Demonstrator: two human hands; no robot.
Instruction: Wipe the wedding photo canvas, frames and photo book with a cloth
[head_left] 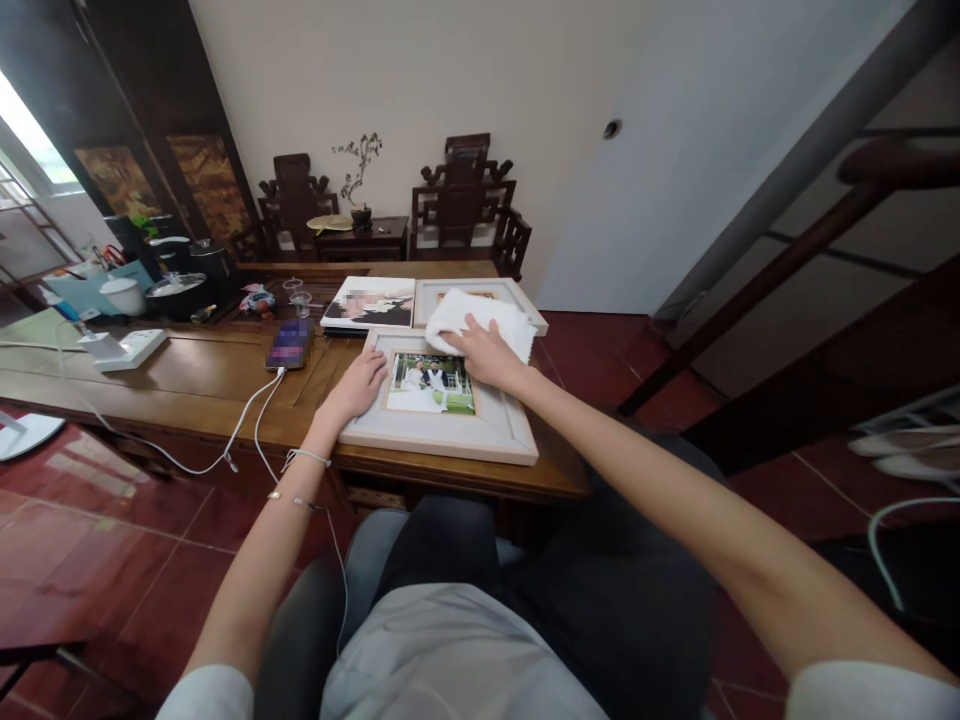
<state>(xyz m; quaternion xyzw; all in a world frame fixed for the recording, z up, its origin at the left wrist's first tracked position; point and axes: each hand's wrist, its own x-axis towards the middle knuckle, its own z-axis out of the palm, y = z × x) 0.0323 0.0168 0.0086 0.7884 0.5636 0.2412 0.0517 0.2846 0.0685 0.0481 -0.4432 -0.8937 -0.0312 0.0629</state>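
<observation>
A light wooden picture frame (472, 432) lies flat at the table's near edge, holding a photo (431, 383) of two people outdoors. My left hand (358, 385) rests palm down on the frame's left border, fingers spread over the edge. Bunched under my right hand (484, 350) is a white cloth (480, 312), gripped by the fingers. The cloth lies across the frame's far right corner and part of a second picture frame (429, 290) behind it, hiding most of that one's middle. Beside the second frame sits a white-edged stack with a blurred picture on top (371, 303).
A phone (289, 343) on a charging cable (251, 400) lies left of the frames. Farther left are a power strip (131, 350), clear cups (300, 302), a white lidded cup (124, 297) and a dark tray (178, 292). Dark wooden chairs (465, 200) stand behind the table (210, 370).
</observation>
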